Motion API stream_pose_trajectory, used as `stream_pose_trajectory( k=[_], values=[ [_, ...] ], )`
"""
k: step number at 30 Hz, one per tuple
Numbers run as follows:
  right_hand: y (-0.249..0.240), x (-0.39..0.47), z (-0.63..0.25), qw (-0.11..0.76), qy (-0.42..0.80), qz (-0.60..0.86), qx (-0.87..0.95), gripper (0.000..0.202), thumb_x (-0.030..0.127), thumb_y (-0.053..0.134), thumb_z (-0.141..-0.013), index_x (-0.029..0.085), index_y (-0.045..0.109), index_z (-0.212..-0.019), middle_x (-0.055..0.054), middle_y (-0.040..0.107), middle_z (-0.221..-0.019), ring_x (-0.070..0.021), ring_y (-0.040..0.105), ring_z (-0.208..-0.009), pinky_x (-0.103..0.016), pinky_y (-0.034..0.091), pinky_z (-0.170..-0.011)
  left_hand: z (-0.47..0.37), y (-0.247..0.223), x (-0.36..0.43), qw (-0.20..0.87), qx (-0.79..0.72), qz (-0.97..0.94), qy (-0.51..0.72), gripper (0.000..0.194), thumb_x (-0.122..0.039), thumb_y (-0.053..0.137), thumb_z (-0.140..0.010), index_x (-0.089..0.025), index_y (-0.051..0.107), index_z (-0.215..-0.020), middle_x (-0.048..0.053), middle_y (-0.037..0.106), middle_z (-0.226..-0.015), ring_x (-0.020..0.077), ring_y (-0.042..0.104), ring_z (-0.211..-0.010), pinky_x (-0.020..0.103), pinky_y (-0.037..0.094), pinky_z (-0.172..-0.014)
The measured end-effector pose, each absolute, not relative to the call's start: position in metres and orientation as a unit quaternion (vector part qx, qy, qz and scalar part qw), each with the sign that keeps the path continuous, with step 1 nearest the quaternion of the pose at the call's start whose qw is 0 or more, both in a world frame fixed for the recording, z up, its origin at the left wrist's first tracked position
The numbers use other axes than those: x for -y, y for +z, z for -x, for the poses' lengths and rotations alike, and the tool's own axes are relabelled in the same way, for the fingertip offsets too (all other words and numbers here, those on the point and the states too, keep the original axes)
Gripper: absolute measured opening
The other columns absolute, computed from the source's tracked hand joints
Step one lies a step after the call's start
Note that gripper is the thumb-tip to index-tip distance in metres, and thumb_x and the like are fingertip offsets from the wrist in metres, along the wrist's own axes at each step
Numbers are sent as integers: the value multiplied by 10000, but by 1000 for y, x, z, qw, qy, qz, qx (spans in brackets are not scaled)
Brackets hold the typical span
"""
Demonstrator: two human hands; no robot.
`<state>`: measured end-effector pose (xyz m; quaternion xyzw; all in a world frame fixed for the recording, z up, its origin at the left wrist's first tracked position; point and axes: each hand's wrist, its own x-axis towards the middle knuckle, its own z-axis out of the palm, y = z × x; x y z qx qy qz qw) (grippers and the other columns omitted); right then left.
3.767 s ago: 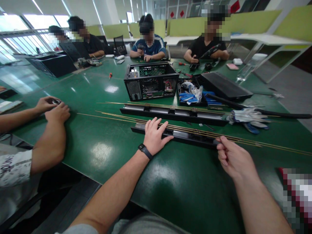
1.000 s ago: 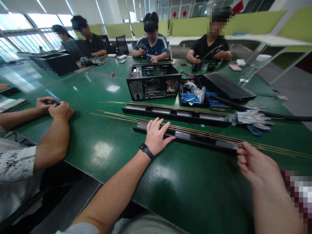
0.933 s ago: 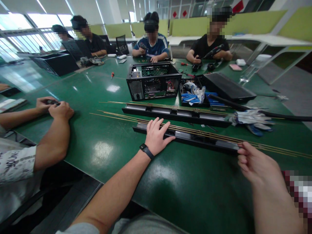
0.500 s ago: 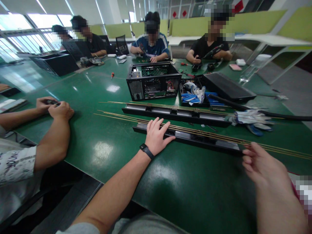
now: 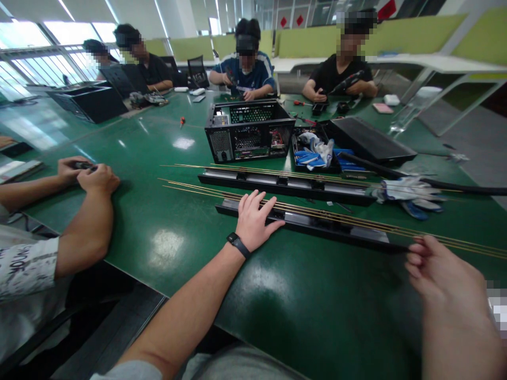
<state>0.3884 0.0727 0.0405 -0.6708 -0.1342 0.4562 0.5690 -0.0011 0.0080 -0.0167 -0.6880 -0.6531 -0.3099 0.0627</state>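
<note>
My left hand [image 5: 255, 221], with a dark band on its wrist, lies with fingers spread over the nearer black channel strip [image 5: 336, 235]. Its fingertips reach across several thin brass-coloured rods [image 5: 317, 209] that run along the strip and stick out past both ends. At the strip's right end, my right hand [image 5: 439, 266] is closed in a pinch at a thin rod; the exact contact is partly hidden by the fingers. A second black channel strip [image 5: 285, 189] with similar rods lies parallel, just behind.
An open black computer case [image 5: 249, 142] stands behind the strips. Nearby are a tray of gloves [image 5: 315, 152], a dark flat panel [image 5: 372, 140], and a loose glove [image 5: 414, 195] by a black hose. A co-worker's hands [image 5: 93, 174] are at the left; other people sit opposite.
My right hand has moved right along the strip, and the left end of at least one rod has slid right with it. My left hand stays in place.
</note>
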Motion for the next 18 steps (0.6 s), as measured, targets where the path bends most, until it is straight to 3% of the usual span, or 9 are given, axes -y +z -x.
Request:
stream_pose_trajectory(
  k=[6, 10, 18],
  values=[
    [42, -68, -371, 542, 486, 668, 156, 253, 223, 719, -1159, 201, 670, -912, 31, 601, -733, -75, 419, -382, -172, 228, -285, 0, -17, -9, 65, 653, 686, -315, 670, -529, 1018, -1009, -305, 814, -1606, 183, 750, -1711, 457, 616, -1712, 719, 409, -1484],
    [41, -65, -361, 539, 476, 671, 180, 270, 187, 758, -1110, 190, 644, -864, 27, 614, -739, -56, 389, -381, -165, 199, -291, 0, -16, -9, 62, 655, 685, -313, 662, -528, 1012, -1012, -314, 812, -1606, 178, 745, -1715, 456, 605, -1718, 718, 405, -1485],
    [39, -74, -388, 564, 456, 674, 142, 275, 164, 672, -1164, 210, 642, -895, 49, 564, -738, -68, 421, -391, -169, 266, -318, 0, -16, -8, 60, 656, 687, -307, 673, -540, 1008, -1016, -306, 808, -1614, 181, 740, -1718, 455, 605, -1715, 713, 406, -1483]
  ],
)
